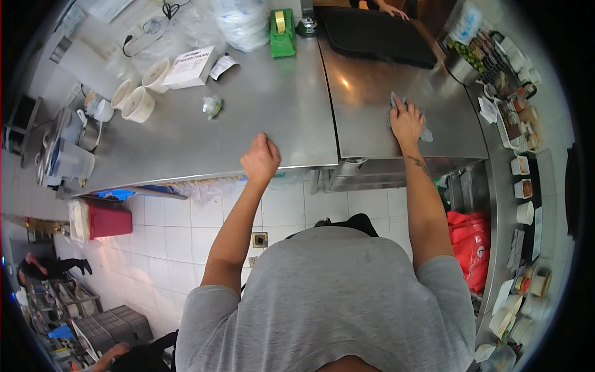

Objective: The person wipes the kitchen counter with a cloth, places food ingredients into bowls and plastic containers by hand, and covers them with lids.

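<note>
Here's the right hand (406, 124), fingers spread and pressed over a crumpled grey cloth (426, 132) on the steel counter (362, 136), just nearer than the black mat (378, 38), the cloth's long axis slanting from far left to near right. The left hand (261, 159), curled into a loose fist, sits well apart at the near edge, so the cloth lies to its right and a little farther off, directly under the right palm and fingers.
</note>
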A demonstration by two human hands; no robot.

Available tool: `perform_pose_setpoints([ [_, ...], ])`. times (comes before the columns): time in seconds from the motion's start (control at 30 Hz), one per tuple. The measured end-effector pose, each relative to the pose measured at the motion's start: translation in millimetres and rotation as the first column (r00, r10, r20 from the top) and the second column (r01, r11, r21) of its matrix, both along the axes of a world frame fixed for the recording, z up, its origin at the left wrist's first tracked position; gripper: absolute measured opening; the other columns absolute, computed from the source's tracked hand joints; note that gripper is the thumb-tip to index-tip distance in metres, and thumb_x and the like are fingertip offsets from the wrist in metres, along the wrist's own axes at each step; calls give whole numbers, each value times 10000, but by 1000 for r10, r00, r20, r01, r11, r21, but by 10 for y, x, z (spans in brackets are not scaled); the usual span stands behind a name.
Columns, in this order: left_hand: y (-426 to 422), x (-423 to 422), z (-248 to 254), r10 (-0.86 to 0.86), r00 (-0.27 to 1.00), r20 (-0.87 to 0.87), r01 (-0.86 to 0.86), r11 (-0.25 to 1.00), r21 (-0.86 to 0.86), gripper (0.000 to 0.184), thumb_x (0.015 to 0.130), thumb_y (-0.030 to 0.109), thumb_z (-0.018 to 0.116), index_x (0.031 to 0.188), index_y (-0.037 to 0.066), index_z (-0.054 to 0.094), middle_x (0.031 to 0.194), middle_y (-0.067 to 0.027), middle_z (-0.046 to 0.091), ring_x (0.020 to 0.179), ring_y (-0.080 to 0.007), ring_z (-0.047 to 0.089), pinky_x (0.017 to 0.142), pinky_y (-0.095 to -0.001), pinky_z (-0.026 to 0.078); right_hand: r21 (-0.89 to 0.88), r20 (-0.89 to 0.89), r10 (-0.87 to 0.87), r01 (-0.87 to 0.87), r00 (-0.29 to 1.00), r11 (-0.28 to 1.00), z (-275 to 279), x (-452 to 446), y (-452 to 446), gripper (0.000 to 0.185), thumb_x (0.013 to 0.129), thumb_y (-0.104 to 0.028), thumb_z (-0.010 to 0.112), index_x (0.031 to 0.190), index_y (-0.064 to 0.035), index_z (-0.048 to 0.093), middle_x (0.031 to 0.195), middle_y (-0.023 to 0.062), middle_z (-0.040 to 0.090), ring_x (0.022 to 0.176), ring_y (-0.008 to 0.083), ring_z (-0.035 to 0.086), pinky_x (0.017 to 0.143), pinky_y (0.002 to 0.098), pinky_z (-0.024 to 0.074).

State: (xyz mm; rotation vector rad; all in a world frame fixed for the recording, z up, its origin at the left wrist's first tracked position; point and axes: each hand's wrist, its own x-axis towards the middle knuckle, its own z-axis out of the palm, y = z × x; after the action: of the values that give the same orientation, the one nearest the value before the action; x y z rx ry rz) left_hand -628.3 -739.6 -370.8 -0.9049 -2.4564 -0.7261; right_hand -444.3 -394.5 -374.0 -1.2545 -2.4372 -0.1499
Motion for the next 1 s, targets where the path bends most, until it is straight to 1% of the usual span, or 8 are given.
perform_pose_setpoints([
  [0.1, 8, -21, -45, -9, 999, -46, 10, 1000, 24, 85, 813, 180, 528, 851, 108, 504, 754, -90, 596, 550, -337, 575, 453, -448, 439, 10, -29, 21, -21, 999, 1000, -54, 7, 55, 465, 843, -377, 451, 1294, -268, 489, 1323, 115, 441, 1218, 292, 407, 1020, 562, 248],
  [0.2, 3, -28, -45, -13, 999, -42, 14, 1000, 21, 82, 816, 181, 528, 851, 110, 506, 756, -86, 593, 559, -336, 576, 455, -445, 438, 84, -225, 38, -20, 974, 996, -67, 26, 53, 535, 801, -416, 516, 1289, -200, 480, 1301, 153, 436, 1208, 327, 402, 1018, 556, 248],
  [0.3, 15, -5, -7, -16, 999, -34, 17, 1000, 18, 79, 820, 181, 527, 847, 110, 508, 765, -85, 594, 572, -335, 580, 464, -444, 440, 117, -223, -120, 149, 967, 982, 14, 7, -21, 579, 768, -452, 561, 1227, -105, 496, 1252, 179, 447, 1195, 357, 397, 1018, 535, 253],
  [0.4, 14, 3, 31, -5, 1000, -15, 5, 1000, 9, 77, 822, 180, 527, 845, 109, 510, 779, -84, 597, 584, -332, 583, 473, -443, 442, -28, -123, -225, 224, 966, 974, 102, -15, -75, 563, 770, -474, 558, 1138, -50, 526, 1208, 174, 471, 1192, 359, 394, 1012, 512, 264],
  [0.63, 11, 7, 24, -17, 1000, -13, 17, 1000, 15, 79, 820, 182, 531, 851, 111, 515, 792, -82, 602, 585, -333, 585, 475, -445, 445, 75, -143, -102, 114, 984, 991, -26, 8, 22, 516, 791, -473, 536, 1091, -55, 553, 1140, 168, 502, 1150, 361, 421, 985, 501, 294],
  [0.73, 13, 21, 26, 19, 997, 69, -18, 1000, -5, 99, 833, 209, 534, 866, 115, 542, 812, -89, 625, 656, -340, 601, 545, -455, 457, 76, -140, -69, 80, 988, 994, -48, 7, 56, 511, 802, -470, 518, 1099, -56, 554, 1139, 167, 507, 1143, 360, 426, 982, 493, 301],
  [0.83, 19, -7, 0, -1, 999, -40, 1, 1000, 1, 92, 815, 201, 527, 843, 114, 518, 762, -95, 607, 579, -346, 586, 481, -459, 450, 75, -107, -37, 45, 994, 996, -53, 21, 78, 516, 816, -469, 494, 1126, -61, 552, 1153, 165, 509, 1150, 360, 423, 978, 489, 307],
  [1.0, 9, -22, -9, 2, 998, -66, -4, 999, -34, 102, 811, 209, 524, 830, 109, 526, 735, -111, 607, 570, -351, 584, 476, -463, 447, 106, -65, 13, -6, 998, 994, -140, 0, -12, 539, 841, -480, 445, 1193, -81, 532, 1215, 163, 493, 1185, 361, 403, 991, 498, 297],
])
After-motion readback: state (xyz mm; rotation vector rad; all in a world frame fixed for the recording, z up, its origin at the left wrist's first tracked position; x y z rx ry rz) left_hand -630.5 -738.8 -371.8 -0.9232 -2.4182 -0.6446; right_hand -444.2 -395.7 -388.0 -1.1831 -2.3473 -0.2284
